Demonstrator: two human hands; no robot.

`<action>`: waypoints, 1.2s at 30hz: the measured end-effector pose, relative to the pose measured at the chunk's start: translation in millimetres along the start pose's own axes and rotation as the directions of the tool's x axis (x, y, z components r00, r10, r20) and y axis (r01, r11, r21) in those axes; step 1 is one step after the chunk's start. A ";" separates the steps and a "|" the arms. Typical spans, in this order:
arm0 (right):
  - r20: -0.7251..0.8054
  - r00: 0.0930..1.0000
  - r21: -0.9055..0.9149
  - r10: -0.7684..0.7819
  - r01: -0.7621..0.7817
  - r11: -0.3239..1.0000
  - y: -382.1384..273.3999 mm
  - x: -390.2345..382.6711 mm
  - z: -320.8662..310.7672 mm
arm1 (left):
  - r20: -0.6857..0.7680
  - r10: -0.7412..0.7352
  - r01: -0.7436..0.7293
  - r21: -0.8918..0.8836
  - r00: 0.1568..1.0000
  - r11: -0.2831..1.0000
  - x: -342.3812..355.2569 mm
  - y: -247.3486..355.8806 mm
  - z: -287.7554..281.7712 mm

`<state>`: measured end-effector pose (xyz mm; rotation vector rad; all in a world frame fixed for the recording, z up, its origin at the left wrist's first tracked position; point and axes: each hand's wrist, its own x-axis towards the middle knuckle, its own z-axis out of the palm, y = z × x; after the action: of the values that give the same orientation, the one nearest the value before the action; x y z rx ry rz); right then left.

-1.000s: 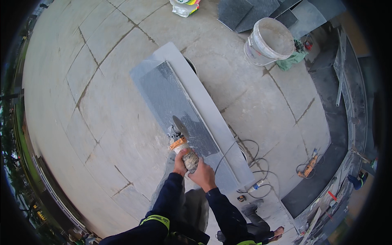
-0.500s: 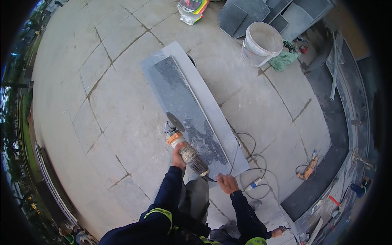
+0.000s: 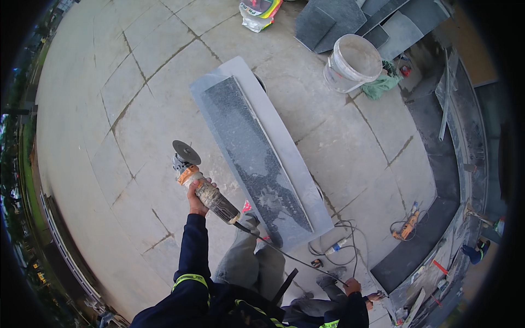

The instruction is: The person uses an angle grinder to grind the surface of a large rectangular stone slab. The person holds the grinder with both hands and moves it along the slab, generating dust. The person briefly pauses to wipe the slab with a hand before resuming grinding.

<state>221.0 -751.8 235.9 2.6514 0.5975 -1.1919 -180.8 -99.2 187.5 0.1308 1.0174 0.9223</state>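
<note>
My left hand (image 3: 198, 198) grips the body of a dusty orange-and-grey angle grinder (image 3: 214, 202). Its round cutting disc (image 3: 187, 152) faces up and away, left of a dark grey stone slab (image 3: 240, 131) and not touching it. Powder and smeared patches mark that slab, which lies on a longer pale slab (image 3: 268, 126). The grinder's black cable (image 3: 273, 246) runs across to my right hand (image 3: 353, 286), closed around it at the lower right. Part of the grinder's handle is hidden by my left fingers.
A white bucket (image 3: 342, 74) stands beside green cloth (image 3: 380, 85) and stacked dark tiles (image 3: 328, 22). A bag (image 3: 257, 22) lies at the far edge. Right of the slabs are a cable connector (image 3: 336, 247) and an orange power tool (image 3: 406, 227). Another hand (image 3: 376, 296) shows beyond my right.
The grinder has moved left, off the dark slab, in my left hand. My right hand has moved down and right from the slab's near end, drawing the cable out into a line.
</note>
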 end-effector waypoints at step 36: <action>-0.232 0.973 0.053 0.014 -0.001 0.999 -239.5 275.3 3.7 | 0.025 0.115 -0.115 -0.003 0.993 0.993 194.1 46.3 -28.3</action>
<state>281.4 -457.1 29.2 2.8590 0.5983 -0.9123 -192.2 59.7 64.0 0.2007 0.9933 1.0235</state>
